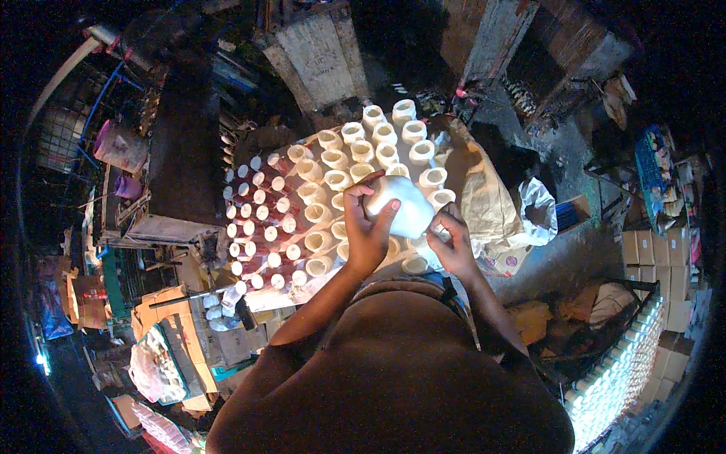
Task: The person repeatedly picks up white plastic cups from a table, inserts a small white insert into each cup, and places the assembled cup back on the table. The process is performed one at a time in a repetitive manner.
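Observation:
Above the near part of the table I hold a smooth white rounded piece (401, 206), very bright in the light, so I cannot make out its exact kind. My left hand (368, 227) wraps round its left side, the thumb lying across the front. At its lower right edge my right hand (451, 240) has closed, fingers bent and pinching. Rows of cream, round-bellied pots (336, 179) with open tops stand upright behind and around the piece. Some of them are hidden by my hands. Left of these are several dark red cylinders (259, 212) with pale tops.
Crumpled brown paper (488, 200) covers the table's right side, with a white bag (538, 212) beside it. A bare wooden board (318, 60) rises beyond the table. Cardboard boxes (656, 250) are stacked at far right, near a rack of bright white pieces (616, 378).

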Tool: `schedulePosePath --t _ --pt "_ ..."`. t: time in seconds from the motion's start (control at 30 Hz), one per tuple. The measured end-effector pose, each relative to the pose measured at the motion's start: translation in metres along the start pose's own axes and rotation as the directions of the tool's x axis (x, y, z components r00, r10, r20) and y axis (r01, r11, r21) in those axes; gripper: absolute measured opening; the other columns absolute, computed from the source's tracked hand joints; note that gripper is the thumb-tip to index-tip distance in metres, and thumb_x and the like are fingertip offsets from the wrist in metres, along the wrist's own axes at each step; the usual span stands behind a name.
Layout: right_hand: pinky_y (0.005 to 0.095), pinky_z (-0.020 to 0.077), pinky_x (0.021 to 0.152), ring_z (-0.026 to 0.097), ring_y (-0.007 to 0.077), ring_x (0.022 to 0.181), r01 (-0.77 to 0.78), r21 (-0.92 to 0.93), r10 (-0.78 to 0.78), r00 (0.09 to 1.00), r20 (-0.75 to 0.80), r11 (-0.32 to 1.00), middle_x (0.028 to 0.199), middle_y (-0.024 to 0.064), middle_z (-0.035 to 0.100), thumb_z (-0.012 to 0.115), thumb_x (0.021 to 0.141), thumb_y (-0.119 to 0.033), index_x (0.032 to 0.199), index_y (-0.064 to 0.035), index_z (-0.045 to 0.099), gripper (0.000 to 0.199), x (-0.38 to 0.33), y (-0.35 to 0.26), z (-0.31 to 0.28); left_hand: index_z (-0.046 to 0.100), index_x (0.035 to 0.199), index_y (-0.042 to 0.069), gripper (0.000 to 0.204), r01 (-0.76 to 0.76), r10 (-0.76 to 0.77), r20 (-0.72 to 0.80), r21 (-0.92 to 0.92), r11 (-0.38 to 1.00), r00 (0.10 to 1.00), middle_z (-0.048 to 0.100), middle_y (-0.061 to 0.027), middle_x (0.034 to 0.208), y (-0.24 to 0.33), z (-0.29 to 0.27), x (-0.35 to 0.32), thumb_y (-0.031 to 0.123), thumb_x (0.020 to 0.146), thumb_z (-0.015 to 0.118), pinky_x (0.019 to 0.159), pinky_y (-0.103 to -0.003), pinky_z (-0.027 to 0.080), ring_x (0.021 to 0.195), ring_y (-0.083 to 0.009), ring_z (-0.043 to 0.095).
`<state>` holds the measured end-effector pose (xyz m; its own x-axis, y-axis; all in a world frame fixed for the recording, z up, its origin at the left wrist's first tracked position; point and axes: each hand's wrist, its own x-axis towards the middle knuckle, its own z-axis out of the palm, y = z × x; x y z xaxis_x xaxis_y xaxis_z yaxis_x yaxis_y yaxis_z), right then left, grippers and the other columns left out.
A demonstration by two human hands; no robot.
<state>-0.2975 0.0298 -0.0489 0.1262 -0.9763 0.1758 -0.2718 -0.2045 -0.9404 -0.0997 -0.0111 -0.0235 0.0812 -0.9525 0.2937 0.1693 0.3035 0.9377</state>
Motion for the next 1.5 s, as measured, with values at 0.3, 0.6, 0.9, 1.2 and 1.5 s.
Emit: schedulePosePath --t 0.3,0.6,0.9,1.2,1.5 --pt "0.0389 0.0469 0.081 0.060 0.0315 0.094 0.101 -0.299 -0.141 0.983 -0.114 0.949 0.098 0.0154 0.057 0.065 0.081 -0.004 0.088 -0.0019 0.059 0.010 0.005 -0.016 -0.008 0.063 0.118 0.000 0.035 0.533 -0.620 -0.180 -0.364 0.763 0.764 0.068 -0.0052 0.104 -0.026 -0.010 0.001 0.027 0.099 0.072 0.078 -0.025 0.049 0.089 -0.0105 0.061" --pt "0.0424 0.0534 0.078 0.069 0.0357 0.086 -0.406 -0.284 0.404 0.912 -0.069 0.869 0.091 0.0195 0.071 0.072 0.092 -0.046 0.098 -0.0040 0.070 0.042 0.008 -0.018 0.022 0.062 0.125 -0.002 0.049 0.735 -0.815 -0.077 -0.390 0.555 0.574 0.069 -0.0102 0.101 -0.136 -0.042 -0.046 0.039 0.099 0.071 0.064 -0.030 0.050 0.081 -0.0191 0.065" --pt "0.0494 0.0575 0.069 0.070 0.0374 0.075 0.022 -0.746 0.070 0.993 0.091 0.665 0.086 0.0150 0.071 0.073 0.085 -0.026 0.089 -0.0069 0.070 0.020 0.055 0.040 -0.002 0.044 0.151 0.009 0.059 0.684 -0.697 -0.129 -0.136 0.717 0.705 0.053 -0.0095 0.152 -0.091 -0.069 -0.039 0.042 0.104 0.056 0.110 -0.053 0.039 0.136 -0.0295 0.054" --pt "0.0511 0.0501 0.084 0.067 0.0338 0.098 0.483 -0.778 0.110 0.818 0.565 0.403 0.115 0.0159 0.064 0.068 0.083 -0.016 0.085 -0.0080 0.074 0.010 0.109 0.150 0.040 0.061 0.125 0.002 0.037 0.619 -0.602 -0.176 0.062 0.783 0.779 0.070 -0.0098 0.120 -0.062 -0.118 -0.078 0.033 0.105 0.060 0.090 -0.036 0.051 0.103 -0.0230 0.069" --pt "0.0500 0.0547 0.080 0.071 0.0361 0.094 0.296 -0.826 0.136 0.905 0.403 0.479 0.119 0.0187 0.064 0.077 0.081 -0.026 0.098 -0.0046 0.071 0.028 0.099 0.142 0.032 0.060 0.126 0.001 0.036 0.614 -0.616 -0.065 0.211 0.760 0.785 0.071 -0.0122 0.120 -0.064 -0.107 -0.109 0.031 0.105 0.060 0.089 -0.036 0.054 0.103 -0.0221 0.069"
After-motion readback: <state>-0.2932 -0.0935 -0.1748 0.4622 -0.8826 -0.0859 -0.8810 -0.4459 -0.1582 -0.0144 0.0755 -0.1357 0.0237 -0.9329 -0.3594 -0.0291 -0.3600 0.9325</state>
